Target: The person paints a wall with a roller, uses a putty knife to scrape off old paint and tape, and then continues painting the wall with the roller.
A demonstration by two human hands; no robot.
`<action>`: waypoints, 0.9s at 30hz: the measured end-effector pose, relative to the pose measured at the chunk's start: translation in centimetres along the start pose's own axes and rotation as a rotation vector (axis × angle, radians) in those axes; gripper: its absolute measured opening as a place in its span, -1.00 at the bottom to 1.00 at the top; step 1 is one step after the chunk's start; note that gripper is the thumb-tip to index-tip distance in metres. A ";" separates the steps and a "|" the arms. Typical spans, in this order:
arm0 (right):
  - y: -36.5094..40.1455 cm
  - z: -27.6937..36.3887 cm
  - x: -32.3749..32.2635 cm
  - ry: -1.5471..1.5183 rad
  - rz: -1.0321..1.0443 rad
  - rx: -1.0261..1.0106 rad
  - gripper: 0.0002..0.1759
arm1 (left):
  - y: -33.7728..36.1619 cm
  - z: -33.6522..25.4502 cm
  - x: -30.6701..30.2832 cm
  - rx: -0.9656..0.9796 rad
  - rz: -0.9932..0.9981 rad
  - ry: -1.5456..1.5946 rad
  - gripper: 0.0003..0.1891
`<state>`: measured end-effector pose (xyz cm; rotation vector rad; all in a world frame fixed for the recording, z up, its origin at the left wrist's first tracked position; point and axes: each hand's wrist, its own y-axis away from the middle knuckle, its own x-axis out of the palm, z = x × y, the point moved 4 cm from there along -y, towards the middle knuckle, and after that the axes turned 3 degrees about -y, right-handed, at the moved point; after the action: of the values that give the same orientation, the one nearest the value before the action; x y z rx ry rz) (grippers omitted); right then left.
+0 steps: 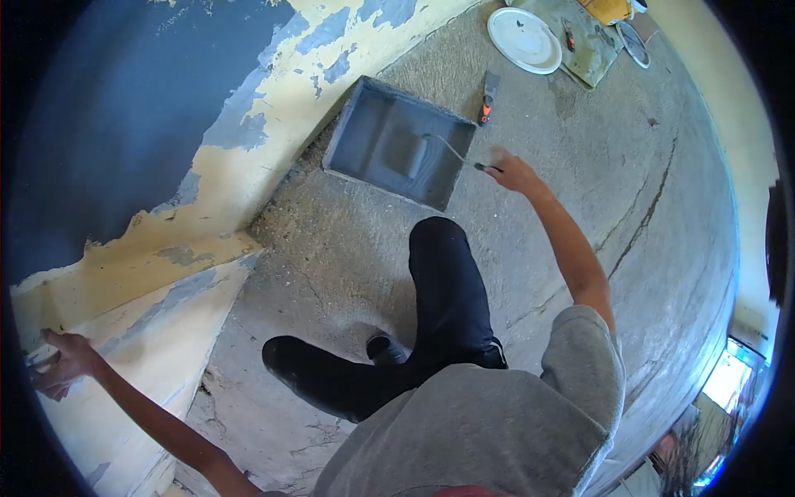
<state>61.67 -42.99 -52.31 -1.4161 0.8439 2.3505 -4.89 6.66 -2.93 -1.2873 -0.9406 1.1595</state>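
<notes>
My right hand (515,172) is closed round the dark handle of a small paint roller (416,156). Its thin wire frame reaches over the right rim of a grey paint tray (341,137), and the roller head rests inside on the grey, wet-looking bottom. Far out to the left, at the edge of the view, my left hand (70,360) has its fingers bent around something whitish (41,356) beside the wall; what it is I cannot make out. A putty knife (489,99) with an orange and black handle lies on the floor just beyond the tray.
Grey paint covers the upper wall (149,108), with peeling cream patches below. A white lid (524,40), a stained sheet (590,50), a second lid (633,45) and a yellow bucket (609,10) stand or lie farther off. Cracks run across the concrete floor (646,215).
</notes>
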 end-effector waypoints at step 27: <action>2.2 6.3 -0.4 -0.032 -0.140 0.203 -0.54 | -0.4 -2.7 -1.0 -0.013 -0.052 0.122 0.06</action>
<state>56.25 -40.86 -49.01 -1.3073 0.9141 2.1131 -2.39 5.18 -2.67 -1.3210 -0.8873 1.0244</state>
